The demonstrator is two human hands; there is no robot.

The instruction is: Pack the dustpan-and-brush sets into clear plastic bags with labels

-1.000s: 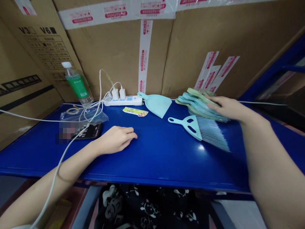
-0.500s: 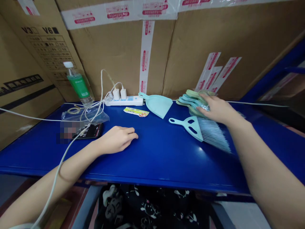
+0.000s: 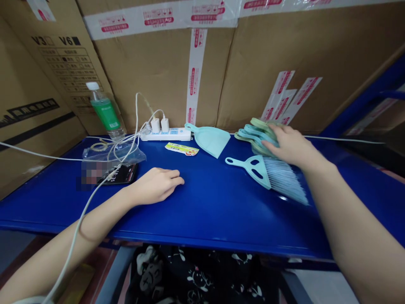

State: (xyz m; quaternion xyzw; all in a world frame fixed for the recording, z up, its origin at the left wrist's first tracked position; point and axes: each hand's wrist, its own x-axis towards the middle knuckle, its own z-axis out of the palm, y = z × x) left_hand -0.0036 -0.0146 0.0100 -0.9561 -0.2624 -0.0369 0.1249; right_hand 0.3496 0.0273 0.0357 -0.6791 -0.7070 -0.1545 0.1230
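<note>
The left hand (image 3: 157,185) rests on the blue table (image 3: 205,219), its fingers loosely bent and gripping nothing that shows, near a dark phone (image 3: 125,175). To its right, a pale blue brush (image 3: 272,177) lies flat, its handle pointing left and bristles spread rightward. Just beyond, the right hand (image 3: 292,145) reaches over a stack of green and blue pieces (image 3: 257,135); whether it grasps them I cannot tell. Left of the stack lies a light blue dustpan (image 3: 212,140), its handle by a white power strip (image 3: 172,135). Cardboard (image 3: 152,63) stands behind.
</note>
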